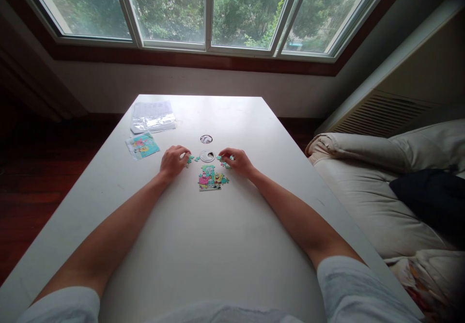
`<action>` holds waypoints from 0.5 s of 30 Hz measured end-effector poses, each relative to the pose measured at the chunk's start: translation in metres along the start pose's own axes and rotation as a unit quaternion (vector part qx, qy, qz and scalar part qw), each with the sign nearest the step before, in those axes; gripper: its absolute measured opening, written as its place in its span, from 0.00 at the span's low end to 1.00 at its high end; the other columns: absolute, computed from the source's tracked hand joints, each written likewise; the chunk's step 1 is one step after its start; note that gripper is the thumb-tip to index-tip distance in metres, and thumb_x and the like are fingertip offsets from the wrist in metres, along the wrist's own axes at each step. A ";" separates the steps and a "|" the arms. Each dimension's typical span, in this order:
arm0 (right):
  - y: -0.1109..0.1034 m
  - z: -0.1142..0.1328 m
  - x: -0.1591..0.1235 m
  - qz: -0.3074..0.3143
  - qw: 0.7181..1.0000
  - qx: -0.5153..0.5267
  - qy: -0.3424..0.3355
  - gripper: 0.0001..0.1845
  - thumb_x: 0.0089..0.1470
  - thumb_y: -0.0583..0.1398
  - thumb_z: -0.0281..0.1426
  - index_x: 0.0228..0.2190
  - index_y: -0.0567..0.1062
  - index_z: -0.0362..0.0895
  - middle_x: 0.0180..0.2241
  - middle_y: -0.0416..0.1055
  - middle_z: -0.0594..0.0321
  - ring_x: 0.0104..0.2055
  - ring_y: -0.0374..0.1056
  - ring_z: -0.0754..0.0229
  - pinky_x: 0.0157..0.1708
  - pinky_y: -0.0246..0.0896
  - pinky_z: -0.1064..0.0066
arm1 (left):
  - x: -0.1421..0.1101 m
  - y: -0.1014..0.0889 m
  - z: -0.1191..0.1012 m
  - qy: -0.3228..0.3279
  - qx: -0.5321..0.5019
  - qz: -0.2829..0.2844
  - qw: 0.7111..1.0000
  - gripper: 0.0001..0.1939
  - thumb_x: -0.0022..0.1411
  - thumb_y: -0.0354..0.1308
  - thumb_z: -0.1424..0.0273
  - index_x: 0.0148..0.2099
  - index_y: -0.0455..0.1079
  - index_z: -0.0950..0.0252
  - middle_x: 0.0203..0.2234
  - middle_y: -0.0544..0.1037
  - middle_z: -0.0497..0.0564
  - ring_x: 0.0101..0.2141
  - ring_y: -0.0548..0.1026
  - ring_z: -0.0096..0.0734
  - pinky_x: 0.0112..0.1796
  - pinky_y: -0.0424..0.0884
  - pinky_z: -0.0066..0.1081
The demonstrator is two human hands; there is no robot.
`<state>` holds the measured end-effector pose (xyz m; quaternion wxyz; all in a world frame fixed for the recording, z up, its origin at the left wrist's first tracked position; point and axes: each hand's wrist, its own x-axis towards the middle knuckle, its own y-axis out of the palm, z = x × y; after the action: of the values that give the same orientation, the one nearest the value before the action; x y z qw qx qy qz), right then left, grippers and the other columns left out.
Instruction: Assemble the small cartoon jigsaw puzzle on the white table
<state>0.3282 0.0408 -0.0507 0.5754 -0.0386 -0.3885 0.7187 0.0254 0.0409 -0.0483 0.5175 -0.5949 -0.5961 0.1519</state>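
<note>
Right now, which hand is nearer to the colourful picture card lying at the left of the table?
Left. The left hand lies just right of the picture card; the right hand is farther right, beyond the round lid.

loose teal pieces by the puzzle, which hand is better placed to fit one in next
Likely right: the right hand touches loose pieces just above the puzzle; the left hand sits farther out.

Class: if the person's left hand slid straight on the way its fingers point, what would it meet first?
Probably the loose teal puzzle pieces right at the left hand's fingertips, then the round disc; depth is hard to judge.
</note>
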 end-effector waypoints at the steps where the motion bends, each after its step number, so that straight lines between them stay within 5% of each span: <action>1: -0.001 0.000 0.000 0.004 1.000 -0.001 -0.001 0.09 0.56 0.61 0.27 0.37 0.81 0.48 0.30 0.79 0.67 0.30 0.70 0.63 0.37 0.62 0.71 | 0.001 -0.001 0.006 -0.014 0.003 -0.006 1.000 0.13 0.68 0.52 0.67 0.41 0.78 0.60 0.41 0.81 0.53 0.45 0.74 0.44 0.50 0.67 0.42; 7: -0.010 -0.002 0.000 0.050 0.996 -0.041 -0.064 0.09 0.53 0.61 0.24 0.35 0.80 0.47 0.30 0.78 0.66 0.31 0.69 0.63 0.41 0.59 0.69 | 0.006 -0.005 0.040 -0.084 0.017 0.002 0.996 0.12 0.63 0.53 0.71 0.41 0.79 0.61 0.38 0.79 0.53 0.39 0.73 0.41 0.48 0.68 0.41; 15: -0.011 0.001 -0.003 0.115 0.976 -0.112 -0.148 0.09 0.56 0.60 0.22 0.32 0.79 0.46 0.31 0.78 0.64 0.35 0.69 0.60 0.45 0.54 0.65 | 0.007 -0.017 0.037 -0.006 -0.035 0.095 0.995 0.11 0.62 0.56 0.65 0.40 0.79 0.59 0.36 0.76 0.51 0.34 0.72 0.34 0.38 0.69 0.33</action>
<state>0.3373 0.0386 -0.0445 0.4169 -0.0411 -0.5403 0.7298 -0.0116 0.0587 -0.0472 0.4757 -0.6656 -0.5451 0.1831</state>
